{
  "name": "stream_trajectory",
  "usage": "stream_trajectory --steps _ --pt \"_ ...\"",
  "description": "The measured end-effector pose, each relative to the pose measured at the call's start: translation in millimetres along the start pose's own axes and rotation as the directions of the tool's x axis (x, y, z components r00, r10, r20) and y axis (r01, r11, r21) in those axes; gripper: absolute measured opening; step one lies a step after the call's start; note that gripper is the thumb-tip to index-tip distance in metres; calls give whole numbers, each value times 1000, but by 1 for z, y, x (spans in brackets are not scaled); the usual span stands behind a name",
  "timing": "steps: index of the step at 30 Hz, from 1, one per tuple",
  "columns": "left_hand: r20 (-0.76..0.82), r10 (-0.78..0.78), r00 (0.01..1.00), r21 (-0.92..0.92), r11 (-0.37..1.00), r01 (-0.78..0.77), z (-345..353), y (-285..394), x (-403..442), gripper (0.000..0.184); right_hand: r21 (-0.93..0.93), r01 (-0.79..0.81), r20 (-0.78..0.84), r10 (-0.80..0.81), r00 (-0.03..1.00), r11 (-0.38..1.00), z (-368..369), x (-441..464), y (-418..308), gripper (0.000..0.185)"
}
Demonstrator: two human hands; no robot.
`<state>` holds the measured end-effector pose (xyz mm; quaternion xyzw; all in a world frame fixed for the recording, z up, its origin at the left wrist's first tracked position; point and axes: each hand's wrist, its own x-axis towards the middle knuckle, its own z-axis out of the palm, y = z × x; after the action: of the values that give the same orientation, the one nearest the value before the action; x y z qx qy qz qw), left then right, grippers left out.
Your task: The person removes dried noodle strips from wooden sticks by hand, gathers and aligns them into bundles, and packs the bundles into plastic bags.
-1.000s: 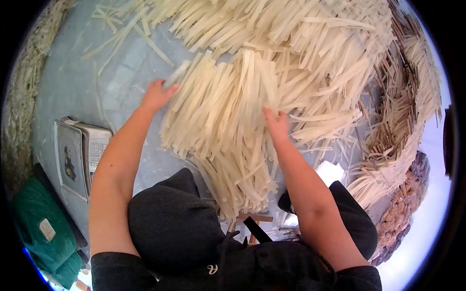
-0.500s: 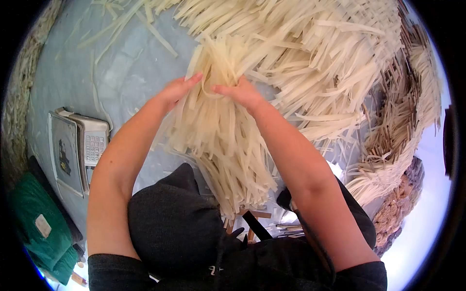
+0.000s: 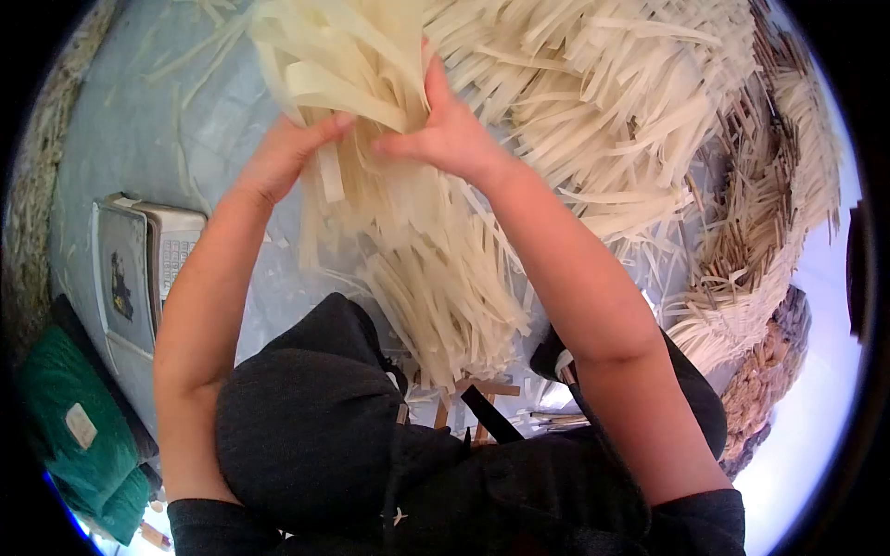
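Far side, left of centre: left hand (image 3: 292,153) and right hand (image 3: 445,130) both part-curled around a bundle of pale strips (image 3: 343,65), gripping its two sides. Loose strip pile (image 3: 454,306) nearer the body; larger heap (image 3: 612,102) right. Keypad device (image 3: 171,250) left.

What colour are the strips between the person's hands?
The strips are pale cream, shown best in the head view, the only one here.

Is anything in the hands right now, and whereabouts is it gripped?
Yes: a loose bundle of pale strips, gripped between the left hand and right hand around its middle, with strips fanning above and hanging below.
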<state>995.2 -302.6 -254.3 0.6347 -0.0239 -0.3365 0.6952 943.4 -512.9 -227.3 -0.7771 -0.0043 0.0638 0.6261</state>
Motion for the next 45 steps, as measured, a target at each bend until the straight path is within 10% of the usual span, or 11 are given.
stream_trajectory --steps 5,11,13,15,17,26,29,38,40,45 --pt "-95 179 979 43 983 -176 5 53 -36 57 90 397 -109 -387 916 914 6 11 -41 102" --pt "-236 238 942 -63 964 -260 11 94 -79 55 111 125 173 -143 974 986 -29 -15 -170 99" --pt "-89 206 975 -448 866 -224 57 101 -106 57 255 15 390 -117 913 967 -46 -22 -176 62" --pt "22 51 998 -593 805 -28 81 71 -118 65 307 -86 489 -80 869 948 -59 -37 -174 43" --pt "225 -78 971 -597 777 200 97 29 -131 69 128 -393 406 314 858 911 -65 -58 -130 86" --pt "598 -564 570 -150 620 770 86 -159 -149 64 322 -692 467 527 710 646 -31 -217 108 82" --pt "341 -872 351 172 425 889 69 -172 -141 67 -58 -661 166 660 733 748 -25 -229 124 91" --pt "187 -827 530 150 558 817 45 -194 -147 63 -440 -626 35 709 704 644 -70 -224 118 96" --pt "197 -754 626 193 656 730 47 -192 -146 63 -748 -562 -66 802 593 354 -75 -212 99 87" --pt "251 -783 569 369 621 692 51 -191 -153 61 -829 -494 -134 765 630 262 -76 -186 70 71"
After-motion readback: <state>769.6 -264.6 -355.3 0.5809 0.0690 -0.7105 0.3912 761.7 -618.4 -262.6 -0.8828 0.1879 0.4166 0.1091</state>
